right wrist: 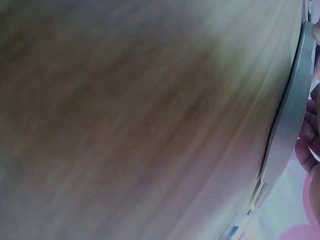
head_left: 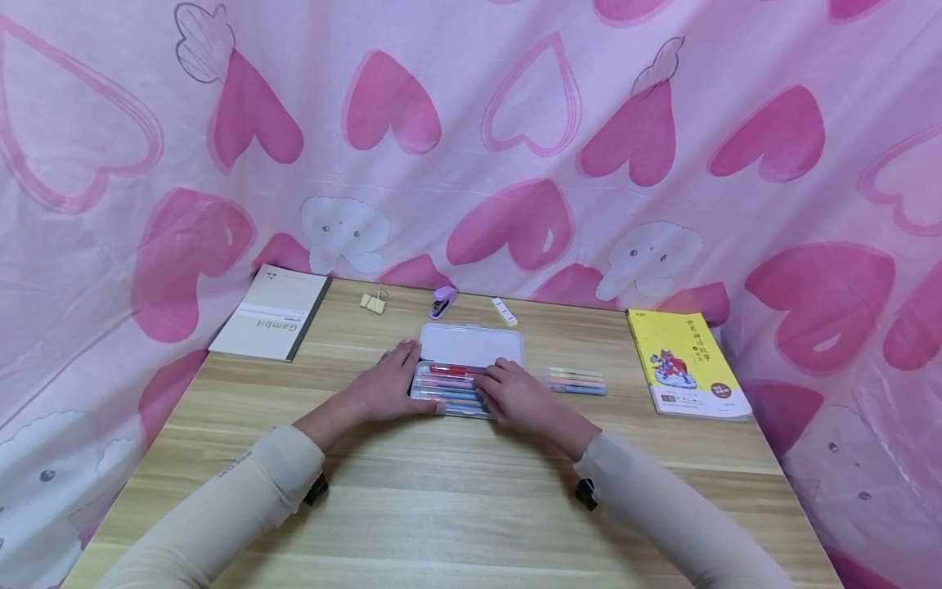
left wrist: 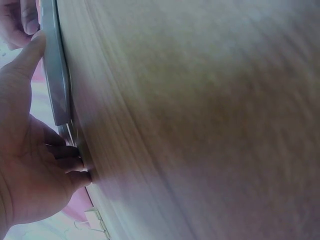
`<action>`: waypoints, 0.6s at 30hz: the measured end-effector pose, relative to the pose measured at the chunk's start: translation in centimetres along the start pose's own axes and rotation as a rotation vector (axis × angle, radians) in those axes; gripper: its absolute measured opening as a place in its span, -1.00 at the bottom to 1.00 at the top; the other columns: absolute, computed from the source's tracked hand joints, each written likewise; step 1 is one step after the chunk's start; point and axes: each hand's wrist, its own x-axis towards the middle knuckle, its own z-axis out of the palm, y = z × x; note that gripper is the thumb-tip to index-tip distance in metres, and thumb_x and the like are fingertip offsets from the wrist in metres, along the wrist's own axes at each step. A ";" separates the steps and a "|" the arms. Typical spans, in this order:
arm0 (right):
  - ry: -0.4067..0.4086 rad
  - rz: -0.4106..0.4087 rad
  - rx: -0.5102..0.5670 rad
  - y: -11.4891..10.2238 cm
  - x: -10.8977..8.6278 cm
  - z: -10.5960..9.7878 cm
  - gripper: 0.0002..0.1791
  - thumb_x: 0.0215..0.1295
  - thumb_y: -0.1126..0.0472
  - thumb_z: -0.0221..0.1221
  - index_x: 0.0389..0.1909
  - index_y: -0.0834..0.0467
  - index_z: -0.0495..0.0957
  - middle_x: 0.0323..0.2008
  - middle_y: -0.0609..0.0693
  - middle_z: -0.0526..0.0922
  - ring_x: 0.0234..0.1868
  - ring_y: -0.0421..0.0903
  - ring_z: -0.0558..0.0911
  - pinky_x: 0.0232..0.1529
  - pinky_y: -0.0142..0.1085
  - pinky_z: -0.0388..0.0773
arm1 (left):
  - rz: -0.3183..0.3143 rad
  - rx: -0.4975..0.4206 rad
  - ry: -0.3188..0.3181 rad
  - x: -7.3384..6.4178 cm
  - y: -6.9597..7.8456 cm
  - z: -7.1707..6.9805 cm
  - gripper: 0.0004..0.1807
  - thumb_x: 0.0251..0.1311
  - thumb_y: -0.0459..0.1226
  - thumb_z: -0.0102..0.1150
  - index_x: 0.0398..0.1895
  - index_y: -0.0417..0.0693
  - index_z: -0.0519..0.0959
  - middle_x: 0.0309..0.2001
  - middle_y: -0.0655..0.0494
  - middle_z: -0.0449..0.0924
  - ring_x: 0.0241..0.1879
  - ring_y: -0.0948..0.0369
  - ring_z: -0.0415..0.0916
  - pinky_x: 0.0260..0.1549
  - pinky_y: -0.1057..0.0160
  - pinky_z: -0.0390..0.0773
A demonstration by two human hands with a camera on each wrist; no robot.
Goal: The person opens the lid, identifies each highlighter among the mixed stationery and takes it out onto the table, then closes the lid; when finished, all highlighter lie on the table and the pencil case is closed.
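A clear-topped pencil case (head_left: 471, 343) lies open on the table, its lid folded back, with several pens (head_left: 449, 394) in its tray. My left hand (head_left: 390, 383) holds the left end of the case, thumb along the front edge and fingers at the side. In the left wrist view, that thumb (left wrist: 36, 47) touches the case's grey rim (left wrist: 54, 70). My right hand (head_left: 518, 397) reaches over the right half of the tray, fingers curled at the end of a red pen (head_left: 447, 370). The right wrist view catches only some of its fingers (right wrist: 307, 130) above the case wall (right wrist: 287, 120).
Right of the case lie several pastel pens (head_left: 576, 381), then a yellow book (head_left: 688, 364). Behind it are a binder clip (head_left: 373, 303), a purple stapler (head_left: 443, 302) and a small white-and-yellow block (head_left: 504, 312). A notebook (head_left: 272, 315) lies far left. A pink curtain (head_left: 456, 164) hangs behind.
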 end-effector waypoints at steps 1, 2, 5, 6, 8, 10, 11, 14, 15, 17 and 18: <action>0.004 0.001 0.003 0.0 0.0 0.0 -0.65 0.67 0.06 0.23 0.29 0.11 0.70 0.14 0.01 0.79 0.05 -0.06 0.59 0.17 -0.18 0.67 | -0.001 0.000 0.000 0.0 0.0 0.0 0.53 0.17 0.60 0.25 0.81 -0.31 -0.11 0.83 -0.25 -0.16 0.82 -0.21 -0.15 0.77 -0.19 0.05; 0.009 0.002 0.008 0.0 0.0 0.0 -0.66 0.66 0.06 0.24 0.28 0.11 0.71 0.14 0.01 0.79 0.05 -0.06 0.59 0.17 -0.18 0.68 | -0.002 0.000 -0.001 0.0 0.0 0.0 0.53 0.17 0.60 0.25 0.81 -0.31 -0.11 0.83 -0.25 -0.16 0.82 -0.21 -0.15 0.77 -0.19 0.05; 0.034 0.006 0.015 0.0 0.0 0.1 -0.66 0.64 0.07 0.27 0.26 0.10 0.71 0.12 0.00 0.78 0.06 -0.07 0.59 0.17 -0.18 0.67 | -0.001 -0.002 0.002 -0.1 0.0 -0.1 0.53 0.18 0.59 0.25 0.80 -0.33 -0.10 0.83 -0.27 -0.15 0.81 -0.23 -0.14 0.76 -0.22 0.07; 0.043 0.008 0.014 0.0 0.0 0.1 -0.66 0.63 0.07 0.28 0.26 0.10 0.71 0.11 0.00 0.78 0.06 -0.07 0.59 0.17 -0.18 0.68 | -0.001 -0.004 0.003 -0.1 0.1 -0.1 0.53 0.18 0.59 0.25 0.80 -0.33 -0.10 0.82 -0.27 -0.14 0.81 -0.23 -0.13 0.76 -0.22 0.07; 0.059 0.010 0.012 0.0 0.1 0.0 -0.66 0.61 0.08 0.30 0.27 0.10 0.71 0.10 0.01 0.77 0.06 -0.06 0.58 0.16 -0.18 0.67 | 0.002 -0.008 0.007 -0.1 0.1 -0.1 0.52 0.18 0.58 0.26 0.80 -0.35 -0.09 0.82 -0.28 -0.13 0.81 -0.24 -0.12 0.76 -0.23 0.08; 0.066 0.014 0.003 0.0 0.1 0.0 -0.64 0.60 0.08 0.32 0.29 0.10 0.71 0.11 0.01 0.76 0.06 -0.06 0.58 0.17 -0.18 0.67 | 0.003 -0.010 0.009 -0.1 0.1 -0.1 0.52 0.18 0.58 0.27 0.80 -0.35 -0.09 0.82 -0.28 -0.13 0.81 -0.24 -0.11 0.76 -0.23 0.09; 0.066 0.016 0.001 -0.1 0.1 0.0 -0.63 0.60 0.10 0.33 0.30 0.10 0.70 0.11 0.01 0.75 0.06 -0.06 0.58 0.18 -0.18 0.67 | 0.004 -0.009 0.010 -0.1 0.1 -0.1 0.52 0.18 0.58 0.27 0.80 -0.34 -0.09 0.82 -0.28 -0.13 0.81 -0.23 -0.11 0.76 -0.22 0.09; 0.053 0.027 -0.009 -0.2 0.1 -0.2 -0.58 0.58 0.12 0.35 0.37 0.09 0.68 0.14 0.01 0.72 0.09 -0.05 0.56 0.21 -0.18 0.67 | 0.008 -0.008 0.011 -0.2 0.1 -0.1 0.52 0.18 0.57 0.28 0.80 -0.35 -0.09 0.82 -0.28 -0.12 0.81 -0.23 -0.11 0.76 -0.22 0.08; 0.048 0.033 -0.013 -0.2 0.2 -0.2 -0.57 0.59 0.13 0.35 0.39 0.09 0.67 0.15 0.01 0.71 0.10 -0.05 0.55 0.21 -0.19 0.67 | 0.008 -0.009 0.012 -0.2 0.1 -0.2 0.52 0.18 0.57 0.28 0.80 -0.35 -0.09 0.82 -0.28 -0.12 0.81 -0.23 -0.11 0.76 -0.22 0.08; 0.037 0.047 -0.021 -0.3 0.2 -0.3 -0.54 0.58 0.15 0.36 0.42 0.08 0.65 0.16 0.01 0.69 0.10 -0.05 0.53 0.21 -0.20 0.68 | 0.011 -0.010 0.012 -0.3 0.1 -0.2 0.52 0.18 0.57 0.28 0.79 -0.35 -0.08 0.82 -0.29 -0.12 0.81 -0.24 -0.11 0.76 -0.22 0.08; 0.033 0.053 -0.024 -0.3 0.3 -0.3 -0.53 0.57 0.16 0.37 0.43 0.07 0.65 0.16 0.00 0.68 0.10 -0.05 0.52 0.20 -0.22 0.68 | 0.010 -0.012 0.010 -0.3 0.1 -0.2 0.52 0.19 0.57 0.28 0.79 -0.35 -0.08 0.82 -0.29 -0.12 0.81 -0.24 -0.11 0.76 -0.22 0.08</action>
